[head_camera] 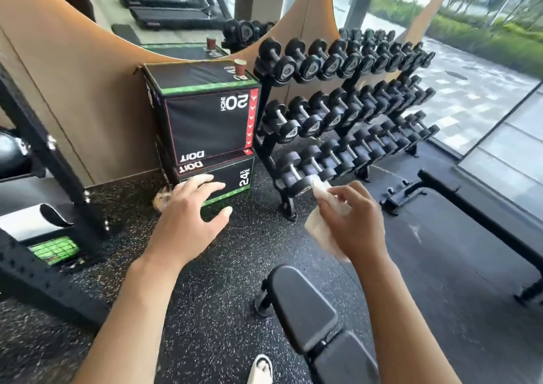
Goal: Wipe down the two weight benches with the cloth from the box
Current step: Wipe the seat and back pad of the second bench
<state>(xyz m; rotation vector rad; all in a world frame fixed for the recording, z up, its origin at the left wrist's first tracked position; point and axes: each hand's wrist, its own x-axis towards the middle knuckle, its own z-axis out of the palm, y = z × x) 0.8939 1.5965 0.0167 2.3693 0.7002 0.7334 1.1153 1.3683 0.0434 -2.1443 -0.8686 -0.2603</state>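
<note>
Head view looks down over both bare forearms onto a speckled black floor [211, 295]. At about 2 o'clock from centre, the right hand [357, 222] has fingers and thumb curled round a crumpled white cloth [318, 228], which bunches up above the fingers and hangs out below the palm. The left hand [191, 219], at about 10 o'clock, hovers with fingers spread apart and relaxed, holding nothing.

At 6 o'clock, just below the right hand, lies the black padded near bench [302, 307], its pad split by a hinge gap. A second far bench [458, 236] stretches across 3 to 4 o'clock, flat and dark, on a black frame.

Beyond the left hand, at 11 o'clock, two black plyo boxes [205, 125] are stacked against a tan wall; they are closed padded blocks, so nothing shows inside. A red paper cup [240, 67] stands upright on the top one; its contents cannot be seen. Whether either is the box the task means, I cannot tell.

At 1 o'clock a three-tier rack [346, 113] holds rows of black dumbbells. A black steel rig [44, 178] fills 9 o'clock. A white-shod foot [261, 369] shows at the bottom edge.
</note>
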